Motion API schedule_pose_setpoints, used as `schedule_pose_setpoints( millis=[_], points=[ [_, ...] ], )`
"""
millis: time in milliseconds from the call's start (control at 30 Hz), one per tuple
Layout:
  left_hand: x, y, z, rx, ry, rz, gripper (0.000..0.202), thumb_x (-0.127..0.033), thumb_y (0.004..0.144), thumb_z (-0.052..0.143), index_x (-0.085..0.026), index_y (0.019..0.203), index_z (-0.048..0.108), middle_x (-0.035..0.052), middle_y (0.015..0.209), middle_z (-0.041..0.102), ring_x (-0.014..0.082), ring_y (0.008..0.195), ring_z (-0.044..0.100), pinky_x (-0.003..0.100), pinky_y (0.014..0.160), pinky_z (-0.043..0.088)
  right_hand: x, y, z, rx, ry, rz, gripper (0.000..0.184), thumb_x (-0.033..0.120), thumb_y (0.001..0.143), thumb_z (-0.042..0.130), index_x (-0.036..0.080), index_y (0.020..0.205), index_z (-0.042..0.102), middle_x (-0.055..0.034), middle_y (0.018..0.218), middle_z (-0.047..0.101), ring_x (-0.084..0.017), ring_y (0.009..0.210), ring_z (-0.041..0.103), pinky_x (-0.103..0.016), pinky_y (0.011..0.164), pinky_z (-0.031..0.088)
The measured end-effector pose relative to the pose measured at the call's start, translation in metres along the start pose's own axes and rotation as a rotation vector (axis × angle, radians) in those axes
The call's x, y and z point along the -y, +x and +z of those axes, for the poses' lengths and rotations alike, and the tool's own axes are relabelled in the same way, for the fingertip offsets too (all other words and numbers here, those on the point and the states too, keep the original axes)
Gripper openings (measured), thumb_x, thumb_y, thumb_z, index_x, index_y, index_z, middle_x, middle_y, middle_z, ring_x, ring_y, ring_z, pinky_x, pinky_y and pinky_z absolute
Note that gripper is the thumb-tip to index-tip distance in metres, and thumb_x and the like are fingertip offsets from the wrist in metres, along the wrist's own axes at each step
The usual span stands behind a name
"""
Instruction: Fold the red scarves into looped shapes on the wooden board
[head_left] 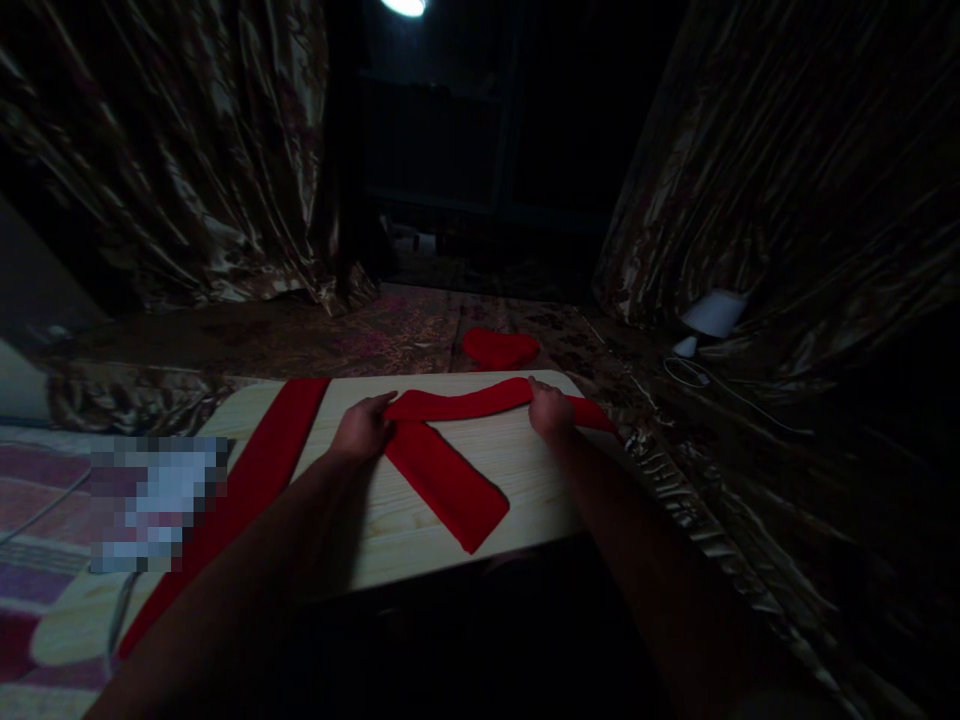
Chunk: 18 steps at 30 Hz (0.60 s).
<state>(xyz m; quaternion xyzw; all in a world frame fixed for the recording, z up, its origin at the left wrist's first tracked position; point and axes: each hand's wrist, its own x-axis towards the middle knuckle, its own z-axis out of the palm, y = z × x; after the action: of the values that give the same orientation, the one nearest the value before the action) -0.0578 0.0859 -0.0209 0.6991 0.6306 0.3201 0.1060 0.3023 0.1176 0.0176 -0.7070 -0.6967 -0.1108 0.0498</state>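
A long red fabric strip is stretched between my two hands above a pale wooden board. My left hand pinches it at a bend, and its loose end hangs down onto the board toward me. My right hand grips the strip farther right, with the rest trailing past the board's right edge. To the left, a second red fabric strip lies flat and slanting across the board, partly hidden by my left forearm. Beyond the far edge rests a folded red cloth.
A blurred-out flat item lies at the board's left. On the right ledge stands a small white lamp with its cord. Patterned curtains hang on both sides of a dark window. Striped bedding spreads at left.
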Motion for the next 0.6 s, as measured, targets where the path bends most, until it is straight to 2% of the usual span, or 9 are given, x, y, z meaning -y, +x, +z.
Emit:
schedule_pose_setpoints(
  millis=[133, 200, 300, 433, 600],
  points=[
    [0.002, 0.005, -0.007, 0.156, 0.057, 0.004, 0.073, -0.026, 0.074, 0.061, -0.020, 0.146, 0.054, 0.0073, 0.102, 0.077, 0.0238, 0.093, 0.072, 0.030, 0.089, 0.053, -0.004, 0.005, -0.003, 0.121, 0.003, -0.032, 0.054, 0.011, 0.098, 0.035, 0.020, 0.151, 0.045, -0.0168, 0.116, 0.072, -0.024, 0.105, 0.070, -0.034, 0.086, 0.052],
    [0.003, 0.008, -0.010, 0.210, 0.056, 0.035, 0.071, -0.022, 0.073, 0.059, -0.022, 0.144, 0.057, 0.0059, 0.105, 0.077, 0.0230, 0.096, 0.072, 0.028, 0.090, 0.052, -0.004, 0.010, -0.001, 0.133, 0.021, 0.003, 0.056, 0.011, 0.099, 0.034, 0.019, 0.153, 0.041, -0.0180, 0.115, 0.072, -0.025, 0.104, 0.071, -0.035, 0.085, 0.053],
    [0.009, 0.012, -0.012, 0.173, 0.111, 0.074, 0.061, -0.021, 0.076, 0.056, -0.022, 0.137, 0.064, 0.0083, 0.118, 0.074, 0.0238, 0.104, 0.070, 0.028, 0.092, 0.051, -0.003, 0.015, 0.006, 0.090, 0.053, 0.084, 0.058, 0.015, 0.100, 0.034, 0.019, 0.158, 0.032, -0.0181, 0.116, 0.072, -0.025, 0.103, 0.071, -0.034, 0.083, 0.053],
    [0.017, 0.013, -0.011, 0.129, 0.196, 0.019, 0.057, -0.027, 0.082, 0.056, -0.025, 0.138, 0.064, 0.0100, 0.112, 0.074, 0.0248, 0.098, 0.071, 0.031, 0.090, 0.053, 0.000, 0.014, 0.016, 0.095, 0.075, 0.031, 0.061, 0.017, 0.099, 0.038, 0.021, 0.159, 0.028, -0.0159, 0.119, 0.072, -0.025, 0.104, 0.070, -0.034, 0.085, 0.053],
    [0.019, 0.011, -0.014, 0.188, -0.044, 0.068, 0.064, -0.030, 0.081, 0.056, -0.027, 0.146, 0.056, 0.0051, 0.129, 0.070, 0.0222, 0.104, 0.071, 0.028, 0.093, 0.053, 0.003, 0.008, 0.018, 0.105, 0.059, -0.029, 0.066, 0.017, 0.097, 0.042, 0.021, 0.160, 0.026, -0.0160, 0.128, 0.068, -0.025, 0.108, 0.068, -0.034, 0.088, 0.053]
  ],
)
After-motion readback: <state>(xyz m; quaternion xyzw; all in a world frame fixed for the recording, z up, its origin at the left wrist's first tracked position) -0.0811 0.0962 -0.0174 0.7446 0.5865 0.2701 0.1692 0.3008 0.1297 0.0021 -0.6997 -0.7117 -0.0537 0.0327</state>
